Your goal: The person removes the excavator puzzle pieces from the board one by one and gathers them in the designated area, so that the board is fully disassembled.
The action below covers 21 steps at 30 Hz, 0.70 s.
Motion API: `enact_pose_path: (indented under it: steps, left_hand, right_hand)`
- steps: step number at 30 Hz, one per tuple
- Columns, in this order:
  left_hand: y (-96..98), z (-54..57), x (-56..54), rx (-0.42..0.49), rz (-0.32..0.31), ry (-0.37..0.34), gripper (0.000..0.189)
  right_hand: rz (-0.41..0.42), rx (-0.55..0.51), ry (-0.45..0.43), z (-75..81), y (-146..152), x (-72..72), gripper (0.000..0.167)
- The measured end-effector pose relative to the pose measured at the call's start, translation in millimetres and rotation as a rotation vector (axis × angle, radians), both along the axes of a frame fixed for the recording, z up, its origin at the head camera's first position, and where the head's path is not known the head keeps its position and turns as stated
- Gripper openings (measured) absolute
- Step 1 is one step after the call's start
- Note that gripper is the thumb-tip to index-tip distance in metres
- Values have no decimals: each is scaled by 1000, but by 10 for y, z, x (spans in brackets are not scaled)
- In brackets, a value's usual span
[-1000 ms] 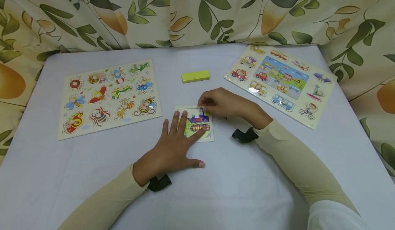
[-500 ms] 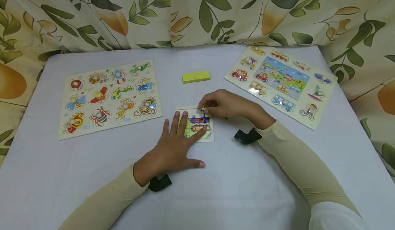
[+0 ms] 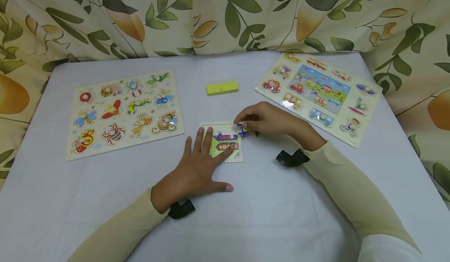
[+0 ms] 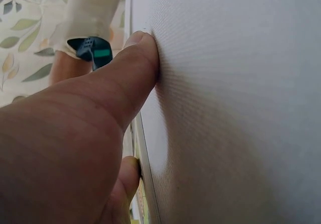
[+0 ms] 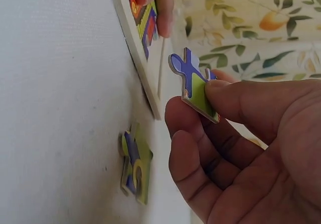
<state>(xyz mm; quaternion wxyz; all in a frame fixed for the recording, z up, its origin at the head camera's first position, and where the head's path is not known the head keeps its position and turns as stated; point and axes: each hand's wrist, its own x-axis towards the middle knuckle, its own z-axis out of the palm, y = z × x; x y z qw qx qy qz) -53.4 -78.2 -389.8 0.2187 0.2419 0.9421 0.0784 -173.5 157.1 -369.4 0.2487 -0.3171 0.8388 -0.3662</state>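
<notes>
A small jigsaw puzzle board (image 3: 225, 159) with a train picture lies on the table, its upper part bare of pieces. My left hand (image 3: 197, 168) rests on it, fingers spread straight over its left and lower side; in the left wrist view the thumb (image 4: 143, 48) lies on the cloth. My right hand (image 3: 268, 119) pinches a blue and green jigsaw piece (image 5: 198, 86) between thumb and fingers, just off the board's right edge. Another jigsaw piece (image 5: 135, 169) lies on the cloth below that hand in the right wrist view; the head view mostly hides it.
On the left lies a peg puzzle board of insects (image 3: 126, 113). A vehicle puzzle board (image 3: 318, 94) lies at the back right. A yellow-green block (image 3: 222, 88) sits behind the small board. Leaf-patterned curtain (image 3: 225, 15) hangs along the table's far edge.
My right hand has lifted the blue and green jigsaw piece off the board's upper right and moved it a little to the right. My left hand has stayed in place.
</notes>
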Motion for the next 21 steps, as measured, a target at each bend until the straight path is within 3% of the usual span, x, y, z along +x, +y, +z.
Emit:
enact_pose_path:
  steps: [11, 21]
  left_hand:
    - [-2, -21, 10, 19, 2, 21, 100]
    - [4, -7, 11, 34, 7, 19, 100]
  right_hand:
    - [-118, 21, 70, 67, 436, 100, 22]
    - [-251, 71, 70, 164, 837, 217, 22]
